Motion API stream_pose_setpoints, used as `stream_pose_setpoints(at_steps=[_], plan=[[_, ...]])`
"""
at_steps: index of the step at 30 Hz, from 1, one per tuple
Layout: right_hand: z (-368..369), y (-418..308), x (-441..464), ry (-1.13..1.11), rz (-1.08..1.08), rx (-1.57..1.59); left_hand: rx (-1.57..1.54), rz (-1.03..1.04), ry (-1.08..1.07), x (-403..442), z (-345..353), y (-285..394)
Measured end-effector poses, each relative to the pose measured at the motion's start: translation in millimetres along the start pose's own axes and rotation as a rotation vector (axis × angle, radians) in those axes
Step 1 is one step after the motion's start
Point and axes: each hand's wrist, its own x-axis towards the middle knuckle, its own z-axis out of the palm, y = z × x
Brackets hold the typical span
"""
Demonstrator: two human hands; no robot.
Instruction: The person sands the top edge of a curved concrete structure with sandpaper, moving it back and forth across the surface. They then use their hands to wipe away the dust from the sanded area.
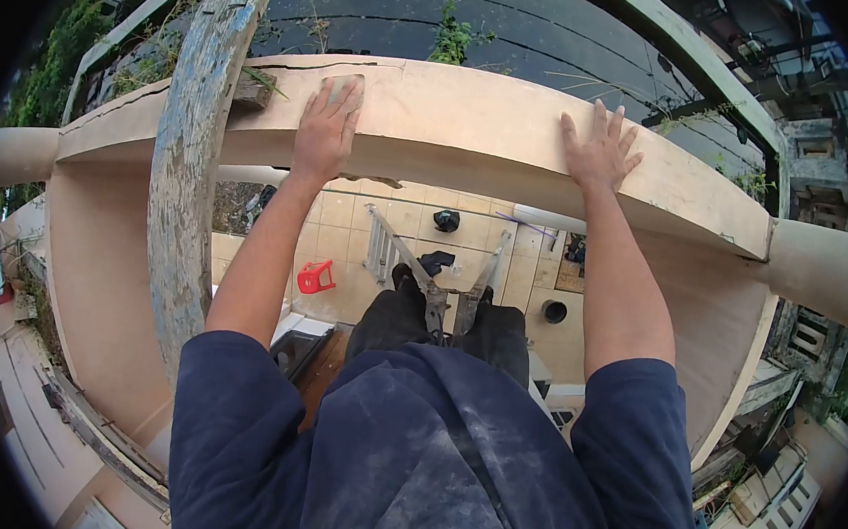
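My left hand (325, 138) lies on top of a pale, peach-coloured concrete beam (474, 106). Under its fingers it presses a small greyish piece of sandpaper (357, 85) against the surface; most of the piece is covered by the hand. Farther right along the same beam, my right hand (601, 157) rests flat with the fingers spread and nothing in it. Below the beam, my legs straddle the top of a metal stepladder (380, 252).
A weathered wooden post (195, 140) crosses the beam at left, beside a wood block (252, 88). On the tiled floor (343, 222) far below are a red stool (316, 277), a black bucket (553, 312) and a black bag (446, 221). Plants (452, 38) grow behind the beam.
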Motion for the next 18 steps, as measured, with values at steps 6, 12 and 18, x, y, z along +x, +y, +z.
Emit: stream_pose_setpoints(at_steps=[6,12,18], plan=[[3,3,2,0.019,-0.034,0.034,0.063,-0.023,-0.004,-2,7,20],[1,4,0,0.002,-0.033,0.032,0.032,0.053,-0.089,-5,-3,26],[-5,1,-1,-0.006,-0.018,0.050,0.041,0.037,-0.062,-8,15,73]])
